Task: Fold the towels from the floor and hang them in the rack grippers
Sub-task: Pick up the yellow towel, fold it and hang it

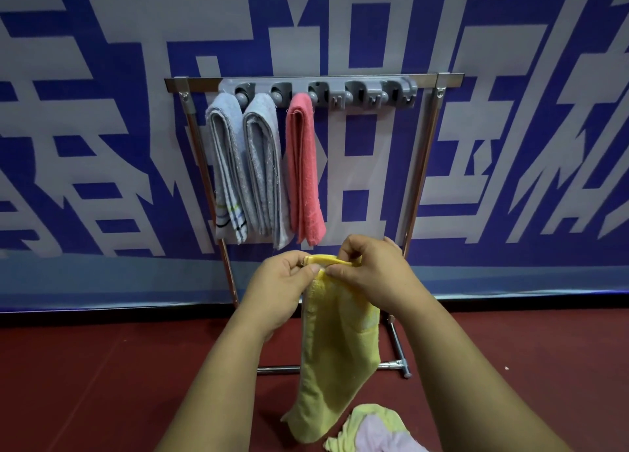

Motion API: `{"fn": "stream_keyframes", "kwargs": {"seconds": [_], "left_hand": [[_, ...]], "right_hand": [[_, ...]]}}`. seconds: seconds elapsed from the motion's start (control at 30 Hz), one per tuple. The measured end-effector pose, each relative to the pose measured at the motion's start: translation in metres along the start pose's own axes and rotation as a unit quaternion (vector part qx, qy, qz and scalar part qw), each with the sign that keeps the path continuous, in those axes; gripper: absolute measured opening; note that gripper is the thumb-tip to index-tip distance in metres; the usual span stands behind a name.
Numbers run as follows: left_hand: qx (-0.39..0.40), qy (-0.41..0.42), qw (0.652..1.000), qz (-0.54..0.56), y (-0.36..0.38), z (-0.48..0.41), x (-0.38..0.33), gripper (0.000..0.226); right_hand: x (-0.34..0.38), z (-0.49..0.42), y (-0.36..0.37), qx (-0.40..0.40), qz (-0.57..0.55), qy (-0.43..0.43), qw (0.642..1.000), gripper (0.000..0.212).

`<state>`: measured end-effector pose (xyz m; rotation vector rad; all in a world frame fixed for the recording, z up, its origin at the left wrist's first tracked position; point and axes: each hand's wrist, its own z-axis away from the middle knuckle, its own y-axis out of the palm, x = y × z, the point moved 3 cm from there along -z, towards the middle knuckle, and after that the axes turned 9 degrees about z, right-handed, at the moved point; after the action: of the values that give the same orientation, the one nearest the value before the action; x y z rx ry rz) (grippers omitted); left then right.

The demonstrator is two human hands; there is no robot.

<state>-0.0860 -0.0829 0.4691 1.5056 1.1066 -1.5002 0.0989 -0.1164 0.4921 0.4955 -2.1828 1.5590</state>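
The task looks a little past halfway, judging by the rack (422,165) in the middle of the frame: its grey gripper strip (316,92) carries five holders, and the three on the left are already filled with a folded striped pale-blue towel (226,165), a grey towel (263,172) and a coral-pink towel (304,172), each hanging straight down side by side. The two holders on the right (376,94) are bare. Below them, in the lower centre of the frame, the left hand (289,281) and the right hand (371,271) meet at the top edge of a yellow towel (337,349); each grip is a narrow pinch of thumb and fingers on the doubled-over top fold, the two hands almost touching. The towel hangs from that pinch as a long narrow strip, its lower end reaching down near the red floor (102,383), so the folding seems nearly finished, but it is not yet raised to the strip. At the bottom edge of the frame, just right of the hanging strip, a loose heap of cloths (374,428), pale yellow-green and pale pink, lies unfolded on the floor. What is left, then, is probably to hang the yellow towel in the fourth holder, then fold and hang from that heap; how many pieces it holds I cannot tell
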Motion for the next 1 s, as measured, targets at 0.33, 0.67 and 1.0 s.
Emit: {"fn": "stream_keyframes", "kwargs": {"seconds": [0.33, 0.67, 1.0], "left_hand": [[-0.043, 0.025, 0.998, -0.032, -0.018, -0.005, -0.015, 0.024], [-0.102, 0.049, 0.989, -0.092, -0.041, -0.01, -0.032, 0.024], [-0.101, 0.074, 0.992, -0.032, -0.06, -0.01, -0.046, 0.024]], "right_hand": [[-0.017, -0.009, -0.011, 0.127, 0.006, 0.012, 0.992, 0.021], [-0.024, -0.022, -0.024, 0.156, 0.019, 0.034, 0.987, 0.033], [0.001, -0.022, -0.051, 0.034, -0.18, -0.001, 0.983, 0.007]]}}
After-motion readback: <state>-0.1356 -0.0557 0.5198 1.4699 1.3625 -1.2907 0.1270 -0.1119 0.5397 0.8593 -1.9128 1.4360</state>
